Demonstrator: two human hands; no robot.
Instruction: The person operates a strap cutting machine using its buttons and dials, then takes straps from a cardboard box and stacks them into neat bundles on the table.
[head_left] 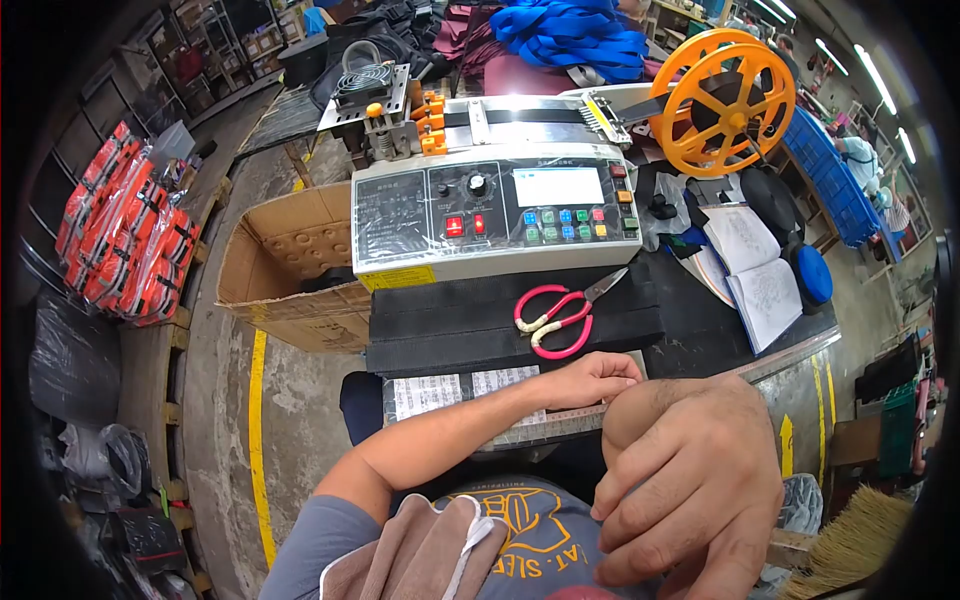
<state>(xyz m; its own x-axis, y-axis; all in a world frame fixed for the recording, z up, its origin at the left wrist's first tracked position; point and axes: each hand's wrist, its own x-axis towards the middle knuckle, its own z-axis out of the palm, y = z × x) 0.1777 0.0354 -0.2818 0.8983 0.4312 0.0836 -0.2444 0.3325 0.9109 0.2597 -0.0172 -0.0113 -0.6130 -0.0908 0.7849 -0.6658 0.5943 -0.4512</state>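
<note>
My left hand (600, 378) rests at the table's front edge, its fingers curled together beside a ruler strip (575, 414). Whatever they may hold is hidden. Close to the camera, my right hand (690, 490) is raised before my chest with fingers bent inward; its palm side is out of sight. Scissors with pink-red handles (562, 320) lie on black webbing strips (450, 315), just beyond my left hand. Printed paper sheets (428, 396) sit under a clear cover by my left forearm. A brown cloth (415, 550) hangs over my shirt.
Behind the strips stands a control-panel machine (495, 210) with an orange reel (725, 105) of black webbing. An open notebook (755, 270) and blue roll (811, 274) lie right. A cardboard box (300, 260) stands left. Blue webbing (570, 35) is heaped behind.
</note>
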